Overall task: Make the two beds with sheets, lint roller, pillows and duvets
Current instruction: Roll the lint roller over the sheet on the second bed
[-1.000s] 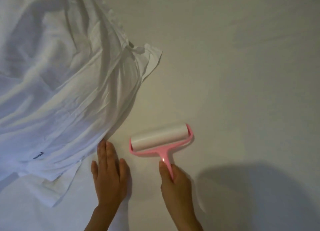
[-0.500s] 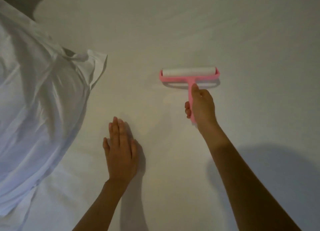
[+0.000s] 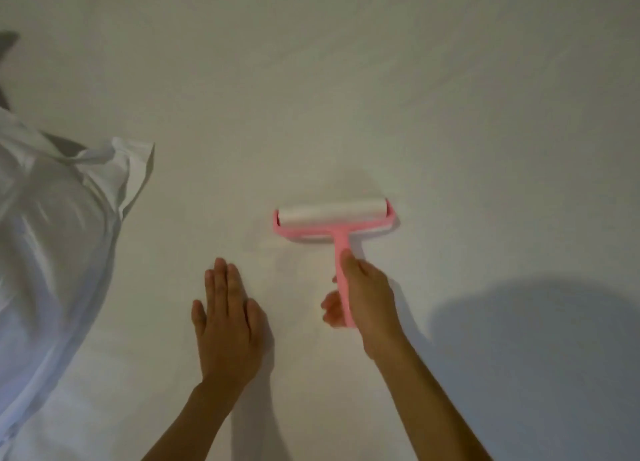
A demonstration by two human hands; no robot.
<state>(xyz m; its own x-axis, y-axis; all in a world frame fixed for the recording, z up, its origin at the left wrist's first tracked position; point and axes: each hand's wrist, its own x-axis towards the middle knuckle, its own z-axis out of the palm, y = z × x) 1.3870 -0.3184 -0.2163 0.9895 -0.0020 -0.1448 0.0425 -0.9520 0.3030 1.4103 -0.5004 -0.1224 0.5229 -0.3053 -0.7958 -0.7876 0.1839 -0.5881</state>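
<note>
We have the lint roller (image 3: 332, 215) with its white drum down on the sheet (image 3: 381, 80). The drum's long axis runs 9 to 3 o'clock, and the pink handle points back toward 6, where our right hand (image 3: 370, 301) is wrapped round it. The drum thus lies at 12 o'clock from that hand, so we judge the next stroke runs along the handle's line. Our left hand (image 3: 225, 329) rests flat with straight fingers at about 8 o'clock from the drum, and the bunched white bedding (image 3: 59, 239) lies well apart at 9.
</note>
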